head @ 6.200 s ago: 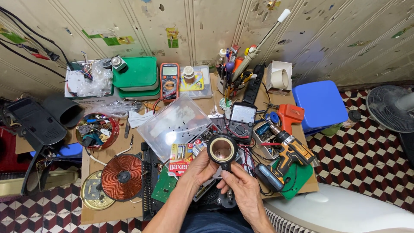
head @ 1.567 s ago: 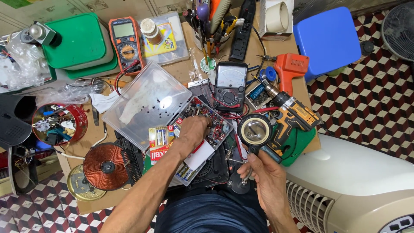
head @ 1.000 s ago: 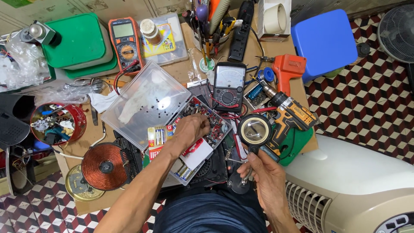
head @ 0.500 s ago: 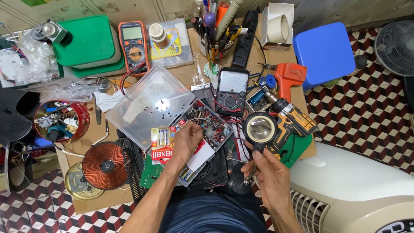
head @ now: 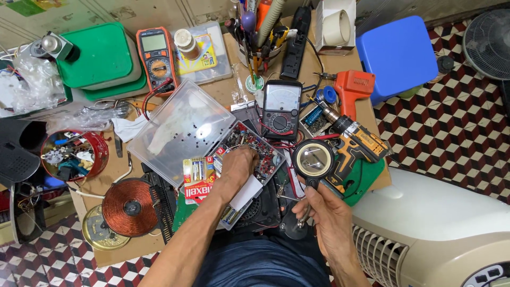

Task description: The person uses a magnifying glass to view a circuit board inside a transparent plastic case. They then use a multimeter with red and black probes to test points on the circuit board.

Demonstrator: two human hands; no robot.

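A round, black-rimmed magnifying glass [head: 314,158] sits near the middle of a crowded workbench, its handle gripped in the curled right hand [head: 325,210], while the left hand [head: 238,163], fingers bent, presses down into an open plastic case of small parts [head: 249,151]. Little free room remains: a yellow cordless drill [head: 355,149] lies just right of the lens, and a black analog multimeter [head: 281,109] just beyond it. A copper coil [head: 130,207] rests at the near left edge.

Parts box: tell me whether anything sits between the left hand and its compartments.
Nothing visible does. The left hand already rests inside the open parts box; its clear lid is swung back to the left. The right hand holds the magnifying glass beside it.
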